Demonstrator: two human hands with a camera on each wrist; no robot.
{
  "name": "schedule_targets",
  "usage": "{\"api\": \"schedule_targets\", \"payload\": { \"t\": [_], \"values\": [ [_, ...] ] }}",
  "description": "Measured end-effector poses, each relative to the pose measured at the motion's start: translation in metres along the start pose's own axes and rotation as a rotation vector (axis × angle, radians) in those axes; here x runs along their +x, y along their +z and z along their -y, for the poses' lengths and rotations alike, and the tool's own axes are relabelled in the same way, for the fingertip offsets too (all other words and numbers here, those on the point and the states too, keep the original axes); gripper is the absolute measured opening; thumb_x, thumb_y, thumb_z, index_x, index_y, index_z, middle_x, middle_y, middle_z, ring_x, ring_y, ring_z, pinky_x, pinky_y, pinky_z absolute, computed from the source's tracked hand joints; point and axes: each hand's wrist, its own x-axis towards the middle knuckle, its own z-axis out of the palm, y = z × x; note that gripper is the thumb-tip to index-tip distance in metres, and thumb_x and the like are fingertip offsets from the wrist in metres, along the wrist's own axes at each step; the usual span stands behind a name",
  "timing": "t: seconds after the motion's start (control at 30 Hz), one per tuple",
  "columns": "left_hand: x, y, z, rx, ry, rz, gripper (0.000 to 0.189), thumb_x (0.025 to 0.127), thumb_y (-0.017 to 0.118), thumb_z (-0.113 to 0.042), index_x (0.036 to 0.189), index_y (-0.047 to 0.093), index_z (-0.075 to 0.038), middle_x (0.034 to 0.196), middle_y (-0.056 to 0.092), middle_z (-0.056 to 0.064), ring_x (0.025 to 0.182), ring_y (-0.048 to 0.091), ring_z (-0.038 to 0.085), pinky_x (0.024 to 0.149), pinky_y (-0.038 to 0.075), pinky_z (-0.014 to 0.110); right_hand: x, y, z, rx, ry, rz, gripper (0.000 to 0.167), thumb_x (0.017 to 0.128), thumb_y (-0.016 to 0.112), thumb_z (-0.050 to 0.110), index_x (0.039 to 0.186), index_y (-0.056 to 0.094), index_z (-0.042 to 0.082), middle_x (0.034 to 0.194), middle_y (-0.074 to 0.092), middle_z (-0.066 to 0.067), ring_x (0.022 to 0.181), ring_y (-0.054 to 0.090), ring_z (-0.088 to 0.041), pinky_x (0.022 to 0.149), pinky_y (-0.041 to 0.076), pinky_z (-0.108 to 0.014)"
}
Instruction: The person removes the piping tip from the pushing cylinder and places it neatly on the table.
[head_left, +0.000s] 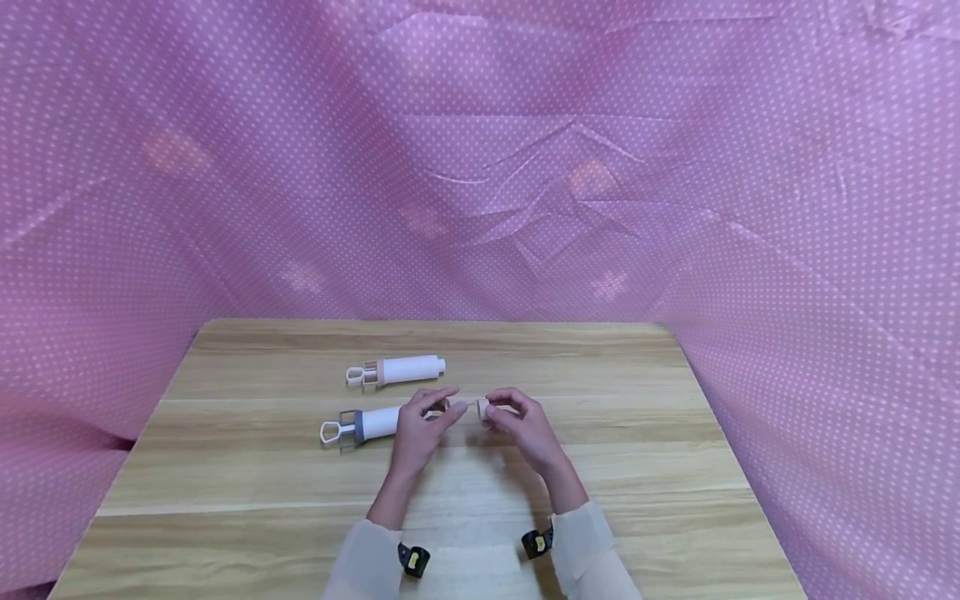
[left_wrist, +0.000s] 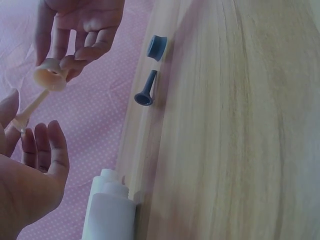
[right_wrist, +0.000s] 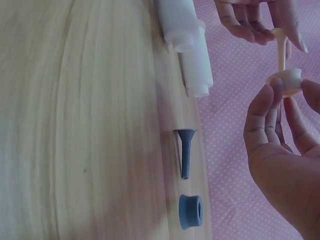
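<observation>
Between thumb and fingers, my left hand (head_left: 420,423) pinches the flared end of a cream funnel-shaped nozzle (left_wrist: 34,105) with a slim stem. My right hand (head_left: 528,425) holds a cream ring-shaped cap (right_wrist: 290,81) by its rim, its opening facing the nozzle. The stem's tip is at the cap's opening; whether it goes inside, I cannot tell. Both hands are raised over the table. Beyond them in the wrist views, a dark grey-blue nozzle (left_wrist: 145,92) and a matching cap (left_wrist: 157,48) lie on the wood.
Two white syringe-like tubes lie on the table (head_left: 262,500), handles to the left. The farther tube (head_left: 408,368) has a pinkish collar, the nearer tube (head_left: 380,422) a grey-blue one. My left hand partly covers the nearer tube. Pink dotted cloth (head_left: 480,208) hangs around the table.
</observation>
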Motion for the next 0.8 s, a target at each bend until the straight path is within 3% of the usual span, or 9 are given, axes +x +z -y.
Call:
{"api": "schedule_targets", "payload": {
  "t": [0.07, 0.2, 0.3, 0.37, 0.53, 0.6, 0.8],
  "values": [
    [0.003, 0.003, 0.012, -0.026, -0.009, -0.027, 0.033, 0.083, 0.082, 0.0, 0.113, 0.073, 0.007, 0.091, 0.061, 0.018, 0.082, 0.058, 0.012, 0.072, 0.052, 0.018, 0.0, -0.002, 0.0, -0.01, -0.009, -0.009, 0.031, 0.098, 0.066, 0.008, 0.123, 0.059, -0.009, 0.112, 0.063, -0.015, 0.09, 0.068, -0.022, 0.099, 0.046, -0.065],
    [0.007, 0.008, 0.02, -0.085, -0.013, -0.058, 0.035, 0.08, 0.085, -0.002, 0.112, 0.072, 0.005, 0.085, 0.061, 0.01, 0.077, 0.057, 0.011, 0.069, 0.051, 0.017, -0.001, -0.005, 0.0, -0.031, -0.025, -0.021, 0.031, 0.097, 0.067, 0.007, 0.123, 0.059, -0.01, 0.111, 0.063, -0.014, 0.089, 0.069, -0.022, 0.094, 0.053, -0.057],
    [0.009, 0.012, 0.02, -0.122, -0.041, -0.073, 0.034, 0.079, 0.085, 0.0, 0.108, 0.069, 0.008, 0.083, 0.062, 0.01, 0.075, 0.057, 0.013, 0.066, 0.049, 0.016, -0.001, -0.007, 0.001, -0.055, -0.031, -0.032, 0.032, 0.096, 0.069, 0.007, 0.122, 0.059, -0.009, 0.111, 0.063, -0.013, 0.09, 0.069, -0.023, 0.09, 0.056, -0.05],
    [0.008, 0.013, 0.01, -0.138, -0.062, -0.078, 0.031, 0.079, 0.084, 0.003, 0.104, 0.066, 0.01, 0.083, 0.062, 0.012, 0.074, 0.057, 0.015, 0.065, 0.049, 0.017, -0.003, -0.006, 0.006, -0.077, -0.029, -0.037, 0.031, 0.095, 0.07, 0.007, 0.121, 0.061, -0.008, 0.112, 0.063, -0.013, 0.093, 0.069, -0.027, 0.089, 0.057, -0.048],
    [0.012, 0.017, 0.013, -0.128, -0.08, -0.104, 0.034, 0.078, 0.086, 0.001, 0.102, 0.063, 0.012, 0.084, 0.063, 0.013, 0.075, 0.057, 0.014, 0.066, 0.049, 0.017, 0.0, -0.011, 0.009, -0.099, -0.032, -0.058, 0.032, 0.093, 0.072, 0.006, 0.12, 0.061, -0.008, 0.111, 0.063, -0.014, 0.094, 0.069, -0.033, 0.085, 0.058, -0.043],
    [0.016, 0.019, 0.023, -0.125, -0.081, -0.112, 0.037, 0.078, 0.087, -0.002, 0.103, 0.063, 0.012, 0.085, 0.063, 0.012, 0.075, 0.057, 0.013, 0.066, 0.049, 0.016, 0.003, -0.016, 0.005, -0.091, -0.038, -0.078, 0.033, 0.092, 0.072, 0.005, 0.119, 0.061, -0.009, 0.108, 0.063, -0.012, 0.088, 0.069, -0.027, 0.082, 0.059, -0.041],
    [0.02, 0.021, 0.023, -0.122, -0.106, -0.109, 0.037, 0.078, 0.087, -0.001, 0.101, 0.062, 0.012, 0.084, 0.064, 0.012, 0.074, 0.058, 0.013, 0.065, 0.05, 0.017, 0.008, -0.026, 0.002, -0.087, -0.034, -0.126, 0.03, 0.091, 0.073, 0.002, 0.117, 0.062, -0.009, 0.104, 0.063, -0.009, 0.078, 0.064, -0.016, 0.075, 0.058, -0.035]
  ]
}}
